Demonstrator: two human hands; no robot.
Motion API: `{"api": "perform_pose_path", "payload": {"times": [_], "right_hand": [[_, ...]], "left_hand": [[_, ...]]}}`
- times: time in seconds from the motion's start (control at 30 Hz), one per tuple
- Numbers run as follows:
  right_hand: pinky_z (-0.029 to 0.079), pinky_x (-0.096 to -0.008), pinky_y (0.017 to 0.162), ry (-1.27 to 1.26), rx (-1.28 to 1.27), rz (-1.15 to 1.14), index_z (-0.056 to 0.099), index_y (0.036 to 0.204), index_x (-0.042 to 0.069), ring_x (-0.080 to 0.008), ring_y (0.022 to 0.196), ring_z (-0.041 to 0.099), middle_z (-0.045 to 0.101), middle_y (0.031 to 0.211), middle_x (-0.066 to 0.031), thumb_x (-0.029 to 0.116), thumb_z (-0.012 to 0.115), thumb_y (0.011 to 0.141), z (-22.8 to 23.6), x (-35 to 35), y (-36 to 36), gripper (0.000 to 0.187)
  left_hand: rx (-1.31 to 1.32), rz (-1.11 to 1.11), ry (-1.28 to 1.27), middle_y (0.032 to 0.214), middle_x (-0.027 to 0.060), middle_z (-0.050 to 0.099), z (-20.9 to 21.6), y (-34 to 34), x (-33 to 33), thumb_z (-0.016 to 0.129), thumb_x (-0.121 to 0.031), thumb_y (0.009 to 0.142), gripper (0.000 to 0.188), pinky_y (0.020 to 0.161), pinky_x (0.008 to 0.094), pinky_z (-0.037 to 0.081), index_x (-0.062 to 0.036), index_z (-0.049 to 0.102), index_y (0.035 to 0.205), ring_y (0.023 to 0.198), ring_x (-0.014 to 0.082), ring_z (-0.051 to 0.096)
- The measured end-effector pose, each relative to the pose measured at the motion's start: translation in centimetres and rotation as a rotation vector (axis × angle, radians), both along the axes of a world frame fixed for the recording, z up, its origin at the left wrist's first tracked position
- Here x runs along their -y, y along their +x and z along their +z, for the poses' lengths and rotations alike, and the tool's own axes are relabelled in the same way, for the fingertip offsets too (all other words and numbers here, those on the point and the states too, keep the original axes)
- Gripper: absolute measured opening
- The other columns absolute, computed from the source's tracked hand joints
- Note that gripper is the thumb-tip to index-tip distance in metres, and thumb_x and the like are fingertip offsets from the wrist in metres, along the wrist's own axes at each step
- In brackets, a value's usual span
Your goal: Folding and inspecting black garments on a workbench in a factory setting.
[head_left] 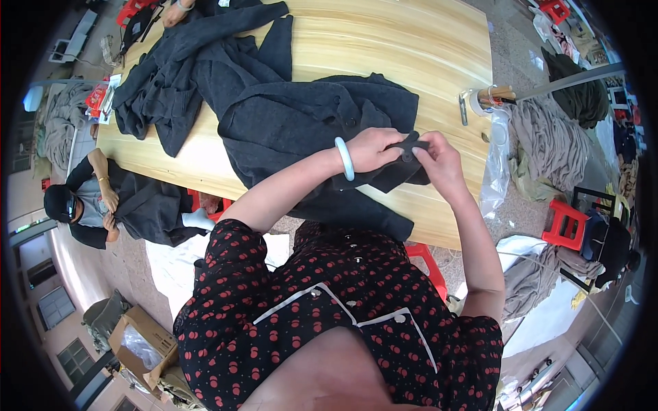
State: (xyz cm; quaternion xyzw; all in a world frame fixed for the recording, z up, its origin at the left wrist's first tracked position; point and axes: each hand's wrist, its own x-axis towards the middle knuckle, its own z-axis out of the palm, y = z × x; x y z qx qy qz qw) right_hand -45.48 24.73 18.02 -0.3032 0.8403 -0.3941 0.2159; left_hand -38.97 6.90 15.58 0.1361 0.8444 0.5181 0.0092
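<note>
Dark fold [409, 149] was pinched in two bare hands above a buttoned garment

The fold of cloth was held right of centre in the frame, over the right end of the dark garment [281, 127]. Its left side was gripped by the fingers of the left hand [373, 148], and its right side was pinched between the thumb and fingers of the right hand [444, 163]. Whether the fold was joined to the garment could not be told. A pale bracelet [345, 159] was worn on the left wrist.

The garment was spread across the middle of the wooden counter [391, 41], with two round buttons [343, 111] shown on its front. A second dark garment [161, 92] was heaped at the upper left, where a co-worker's hand [175, 14] was seen near the frame's top edge. At the left, another dark garment [154, 205] was held by a seated person [86, 198] in a cap.

Wooden-handled tools [504, 91] were gathered in a container [483, 103] near the counter's right edge. Beyond it, grey cloth [552, 144] was piled, and a red stool [565, 226] was placed lower down.
</note>
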Motion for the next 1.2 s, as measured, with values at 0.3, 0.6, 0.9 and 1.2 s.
{"api": "perform_pose_path", "payload": {"times": [0.3, 0.6, 0.9, 1.2], "right_hand": [[0.039, -0.0169, 0.053, -0.347, 0.874, -0.243, 0.052, 0.091, 0.004, -0.0024, 0.062, 0.048, 0.054, 0.073, 0.0022, 0.019, 0.060, 0.080, -1.4, -1.7, 0.3, 0.020], [0.039, -0.0252, 0.079, -0.355, 0.778, -0.051, 0.055, 0.096, 0.001, -0.0093, 0.084, 0.053, 0.059, 0.091, -0.0030, 0.010, 0.055, 0.080, 1.1, -3.6, 0.4, 0.019], [0.040, -0.0295, 0.082, -0.521, 0.788, 0.006, 0.054, 0.098, -0.004, -0.0176, 0.089, 0.055, 0.059, 0.095, -0.0104, 0.012, 0.058, 0.073, 4.1, -5.9, -0.6, 0.030], [0.041, -0.0311, 0.081, -0.618, 0.835, -0.001, 0.053, 0.102, -0.005, -0.0212, 0.090, 0.056, 0.058, 0.098, -0.0124, 0.014, 0.062, 0.066, 4.7, -7.7, -1.4, 0.041]], "left_hand": [[0.329, 0.104, 0.332, 0.071, 0.0083, 0.054, 0.1, 0.2, -1.3, 0.056, -0.019, 0.080, 0.020, 0.062, 0.0255, 0.041, 0.0002, 0.055, 0.085, 0.067, 0.0137, 0.050], [-0.307, 0.437, -0.082, 0.078, 0.0108, 0.054, 0.1, 4.8, -3.3, 0.062, -0.011, 0.070, 0.018, 0.069, 0.0330, 0.041, -0.0017, 0.055, 0.084, 0.078, 0.0268, 0.052], [0.171, 0.103, -0.127, 0.101, 0.0161, 0.054, -5.9, 10.4, 3.5, 0.039, -0.013, 0.075, 0.031, 0.086, 0.0383, 0.036, -0.0012, 0.053, 0.100, 0.095, 0.0308, 0.049], [0.368, 0.008, -0.148, 0.083, 0.0182, 0.054, -5.0, 8.3, 4.4, 0.060, -0.022, 0.066, 0.036, 0.076, 0.0362, 0.041, -0.0008, 0.055, 0.094, 0.081, 0.0334, 0.053]]}}
